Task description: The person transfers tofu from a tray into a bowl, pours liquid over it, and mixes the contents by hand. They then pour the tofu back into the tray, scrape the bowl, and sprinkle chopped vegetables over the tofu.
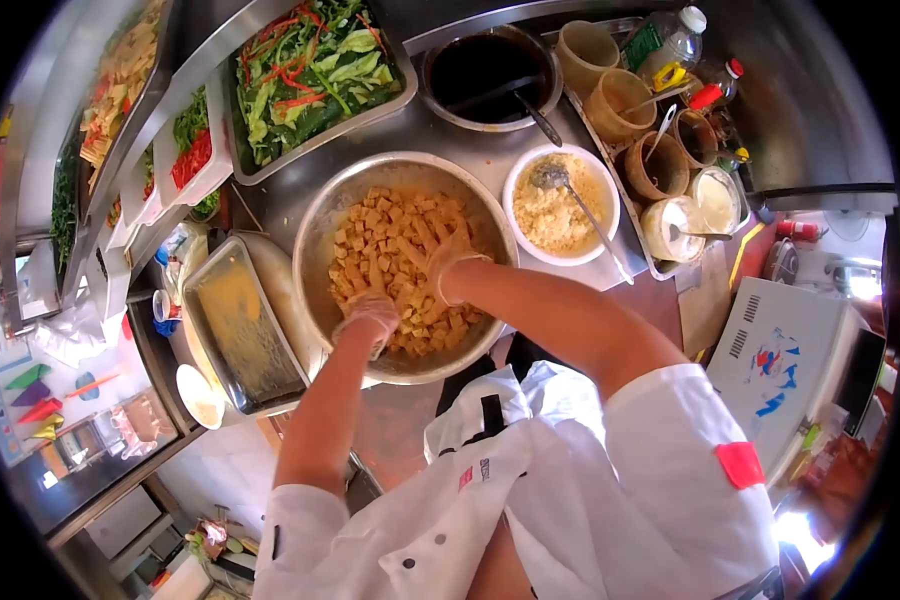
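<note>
A large round metal bowl [315, 225] holds many light-brown cubes [385, 225] with a powdery coating. Both hands wear thin clear gloves and are inside the bowl. My left hand [368, 308] rests on the cubes at the lower left, fingers spread and partly sunk among them. On the right side, my right hand [452, 262] reaches into the cubes with its fingers apart, the tips partly hidden. Just right of the bowl stands a white bowl [513, 215] of pale crumbs [560, 215] with a metal spoon [582, 205] in it.
A tray of greens [315, 75] and a pot of dark liquid [490, 75] stand behind. Seasoning containers [655, 165] and bottles [680, 48] fill a tray at the right. An oily metal tray [240, 325] lies left, beside a small white bowl [200, 397].
</note>
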Tool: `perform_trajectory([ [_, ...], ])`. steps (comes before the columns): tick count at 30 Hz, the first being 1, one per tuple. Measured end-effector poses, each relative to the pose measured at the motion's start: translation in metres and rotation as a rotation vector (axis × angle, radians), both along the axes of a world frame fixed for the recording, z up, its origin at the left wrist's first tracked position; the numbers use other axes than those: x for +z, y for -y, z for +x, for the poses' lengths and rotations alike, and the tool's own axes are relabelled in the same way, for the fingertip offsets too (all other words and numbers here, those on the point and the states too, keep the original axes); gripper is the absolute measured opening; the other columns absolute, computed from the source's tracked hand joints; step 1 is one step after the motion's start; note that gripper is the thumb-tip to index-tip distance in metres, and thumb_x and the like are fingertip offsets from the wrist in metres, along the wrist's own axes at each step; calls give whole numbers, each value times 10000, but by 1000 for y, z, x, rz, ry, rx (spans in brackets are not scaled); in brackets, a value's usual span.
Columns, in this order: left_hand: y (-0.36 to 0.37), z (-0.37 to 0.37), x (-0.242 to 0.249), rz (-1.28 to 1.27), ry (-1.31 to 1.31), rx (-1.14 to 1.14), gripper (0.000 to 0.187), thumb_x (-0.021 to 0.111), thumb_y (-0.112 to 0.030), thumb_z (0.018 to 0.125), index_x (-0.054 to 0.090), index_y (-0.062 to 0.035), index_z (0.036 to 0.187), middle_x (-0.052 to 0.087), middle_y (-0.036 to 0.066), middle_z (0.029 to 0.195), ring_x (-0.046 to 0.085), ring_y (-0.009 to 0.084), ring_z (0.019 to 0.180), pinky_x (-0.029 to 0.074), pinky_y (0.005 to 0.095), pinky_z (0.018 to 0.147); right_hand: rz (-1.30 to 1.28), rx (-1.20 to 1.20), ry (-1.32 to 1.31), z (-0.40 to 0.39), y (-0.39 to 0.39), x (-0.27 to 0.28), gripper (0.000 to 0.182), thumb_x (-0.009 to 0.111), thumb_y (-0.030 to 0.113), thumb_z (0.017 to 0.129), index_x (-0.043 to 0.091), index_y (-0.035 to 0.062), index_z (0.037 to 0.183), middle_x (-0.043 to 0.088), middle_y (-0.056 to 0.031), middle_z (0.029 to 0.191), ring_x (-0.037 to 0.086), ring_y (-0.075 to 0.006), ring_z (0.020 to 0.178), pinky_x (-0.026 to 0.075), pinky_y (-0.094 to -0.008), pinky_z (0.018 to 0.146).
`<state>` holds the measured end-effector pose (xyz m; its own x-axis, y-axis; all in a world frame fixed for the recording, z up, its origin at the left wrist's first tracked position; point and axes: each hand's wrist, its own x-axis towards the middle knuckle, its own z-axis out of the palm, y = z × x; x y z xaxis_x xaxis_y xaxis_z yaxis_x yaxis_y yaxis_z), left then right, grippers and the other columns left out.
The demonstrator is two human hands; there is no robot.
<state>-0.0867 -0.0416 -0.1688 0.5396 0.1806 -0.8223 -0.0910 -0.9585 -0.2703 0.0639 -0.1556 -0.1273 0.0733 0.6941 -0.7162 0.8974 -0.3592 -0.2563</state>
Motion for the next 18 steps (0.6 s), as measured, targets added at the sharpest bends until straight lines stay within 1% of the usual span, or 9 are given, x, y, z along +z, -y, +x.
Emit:
perform_trajectory([
  [2, 4, 10, -15, -70, -234, -52, 490, 436, -214, 1072, 469, -187, 1560, 534, 177, 1514, 681, 292, 1155, 441, 463, 1183, 90, -71, 47, -15, -1, -57, 1245, 693, 614, 880, -156, 169, 1675, -55, -239, 1741, 125, -468, 1590, 197, -601, 1256],
  [5, -13, -9, -72, -217, -320, -248, 405, 445, -248, 1067, 639, -96, 1388, 665, 161, 1370, 696, 270, 1150, 496, 400, 1103, 4, 98, 112, -13, -3, -45, 1294, 718, 657, 839, -133, 163, 1680, -75, -239, 1739, -51, -460, 1600, 90, -627, 1264],
  [6, -20, -10, -82, -259, -288, -328, 383, 467, -226, 1054, 694, -70, 1320, 686, 159, 1333, 698, 262, 1144, 525, 382, 1065, -13, 113, 161, -14, -1, -35, 1289, 727, 646, 836, -123, 176, 1683, -78, -236, 1740, -41, -466, 1599, 96, -626, 1264],
  [8, 7, 11, 9, -198, -240, -175, 381, 462, -178, 1034, 707, -24, 1282, 692, 171, 1315, 685, 288, 1183, 524, 418, 1061, -46, 138, 259, -19, 2, -16, 1280, 745, 625, 830, -105, 201, 1689, -85, -231, 1741, -20, -479, 1596, 108, -623, 1264],
  [10, 40, -12, 13, -144, 176, -48, 380, 458, -156, 1018, 727, -1, 1236, 698, 177, 1300, 672, 314, 1214, 522, 455, 1055, -67, 100, 140, -26, 16, 10, 1288, 782, 569, 818, -87, 194, 1692, -81, -234, 1741, -23, -474, 1598, 101, -630, 1262],
  [11, 57, -46, -41, -111, 575, 2, 381, 455, -158, 1012, 740, 1, 1208, 700, 176, 1295, 665, 327, 1225, 521, 474, 1051, -78, 80, 78, -29, 22, 16, 1293, 801, 542, 812, -78, 191, 1693, -79, -236, 1741, -24, -472, 1599, 98, -634, 1261],
  [13, 58, -39, -62, -319, 53, 222, 396, 450, -188, 998, 760, -66, 1212, 673, 201, 1353, 631, 388, 1271, 489, 524, 1080, -54, 68, 73, -37, 29, 8, 1333, 845, 490, 782, -75, 167, 1692, -86, -238, 1739, 26, -456, 1602, 143, -598, 1267],
  [15, 51, -9, -45, -338, -95, 180, 398, 452, -199, 997, 755, -82, 1227, 665, 207, 1372, 626, 397, 1277, 488, 511, 1086, -19, 40, 83, -30, 28, -8, 1345, 861, 475, 768, -63, 159, 1692, -64, -238, 1740, 94, -440, 1600, 201, -557, 1264],
  [18, 33, -19, -26, -403, -30, 214, 432, 482, -220, 1004, 645, -100, 1385, 543, 200, 1525, 533, 374, 1390, 450, 479, 1127, 20, 71, 99, -40, 24, -37, 1286, 803, 565, 791, -23, 177, 1697, 42, -250, 1734, 221, -434, 1573, 266, -528, 1251],
])
